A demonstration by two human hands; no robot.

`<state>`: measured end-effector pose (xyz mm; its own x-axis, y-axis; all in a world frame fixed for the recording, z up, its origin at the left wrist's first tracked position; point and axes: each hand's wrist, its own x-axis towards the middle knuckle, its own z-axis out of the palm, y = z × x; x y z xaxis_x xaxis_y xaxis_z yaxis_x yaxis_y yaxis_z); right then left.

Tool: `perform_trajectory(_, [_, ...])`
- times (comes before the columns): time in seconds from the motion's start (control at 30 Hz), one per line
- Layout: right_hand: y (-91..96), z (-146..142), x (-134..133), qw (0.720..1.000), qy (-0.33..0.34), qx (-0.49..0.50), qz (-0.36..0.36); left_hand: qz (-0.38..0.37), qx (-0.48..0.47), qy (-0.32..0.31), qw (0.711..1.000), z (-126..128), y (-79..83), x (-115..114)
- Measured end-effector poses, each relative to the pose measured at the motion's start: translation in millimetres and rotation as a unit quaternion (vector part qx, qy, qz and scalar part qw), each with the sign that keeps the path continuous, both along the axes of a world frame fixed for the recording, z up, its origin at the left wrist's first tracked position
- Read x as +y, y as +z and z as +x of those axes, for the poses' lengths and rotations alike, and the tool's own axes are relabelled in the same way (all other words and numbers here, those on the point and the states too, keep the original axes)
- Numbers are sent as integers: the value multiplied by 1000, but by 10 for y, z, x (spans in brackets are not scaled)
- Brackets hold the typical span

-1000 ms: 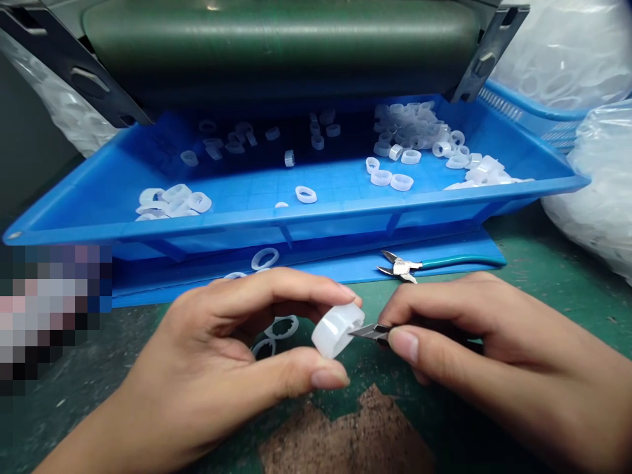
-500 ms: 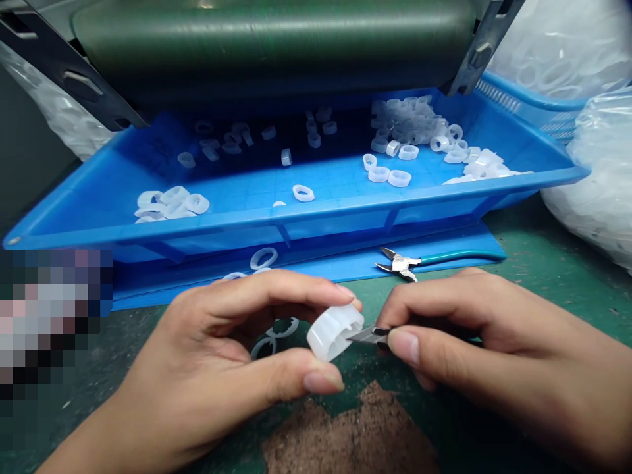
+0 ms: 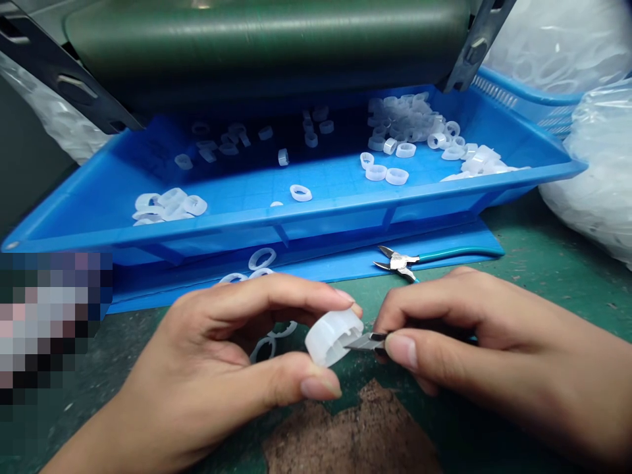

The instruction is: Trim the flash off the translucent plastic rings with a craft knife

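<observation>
Two hands fill the lower middle of my view, just below a tilted blue plastic tray (image 3: 296,220) on the green work mat (image 3: 543,296). My left hand (image 3: 207,342) grips a frosted white plastic ring (image 3: 333,337) between thumb and fingers, its long side slanting up to the right. My right hand (image 3: 454,336) pinches a small blade (image 3: 369,342) — its tip against the ring's right edge.

1. The front rim of the blue plastic tray (image 3: 276,227) stands ahead of the left hand (image 3: 207,349); reaching in means passing over it.
2. The dark green roller (image 3: 261,46) hangs low above the tray's back half, leaving a shallow gap.
3. Teal-handled side cutters (image 3: 397,262) lie ahead of the right hand (image 3: 494,342).
4. Green work mat (image 3: 538,289) offers passage rightward to the plastic bag (image 3: 587,191).
</observation>
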<state>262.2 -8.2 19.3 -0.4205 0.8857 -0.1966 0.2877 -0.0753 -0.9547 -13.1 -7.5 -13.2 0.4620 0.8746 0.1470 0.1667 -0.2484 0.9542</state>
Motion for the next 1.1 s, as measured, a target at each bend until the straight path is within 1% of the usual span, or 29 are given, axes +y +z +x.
perform_trajectory(0.1, [4,-57,26,1000,0,5,-3,3,8,9,1000,-12,-14,-5])
perform_trajectory(0.23, [-50,75,-10,1000,7,-2,-6,-3,11,-1,1000,-27,-14,-27])
perform_trajectory(0.37, [-72,230,-17,994,86,-29,-52,-1,6,-12,1000,-12,-13,-32])
perform_trajectory(0.43, [-35,246,4,991,109,-37,-60,-10,0,-18,1000,5,-4,-23])
perform_trajectory(0.63, [121,178,22,983,119,-113,-85,-85,-13,-8,996,38,63,-8])
perform_trajectory(0.83, [100,152,9,986,118,-116,1,-103,-31,5,994,59,59,1])
perform_trajectory(1.0, [72,155,8,978,99,-170,73,-99,-30,2,995,54,32,13])
perform_trajectory(1.1, [86,171,-1,976,99,-175,83,-94,-20,-1,995,59,33,18])
